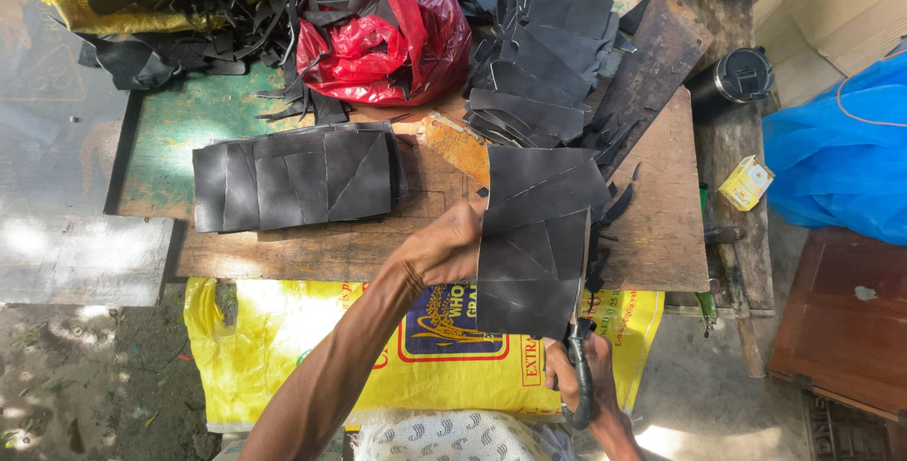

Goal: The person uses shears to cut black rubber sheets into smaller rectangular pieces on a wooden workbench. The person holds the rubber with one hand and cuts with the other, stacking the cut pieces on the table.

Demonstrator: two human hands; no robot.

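R hand [595, 381] closed on scissors [578, 367], blades at sheet edge. L hand [444, 251] pinches black sheet stack [534, 244] at left edge, held over wooden board [652, 225]. Material looks light, floppy, prob. rubber/leather; support near cut line. Beyond: cut pile [295, 179], red bag [387, 36].

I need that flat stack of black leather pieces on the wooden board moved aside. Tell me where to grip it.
Grip the flat stack of black leather pieces at its near long edge, coming from the person's side. That edge faces open wooden board, so fingers could probably slide under; scraps crowd the far edge.
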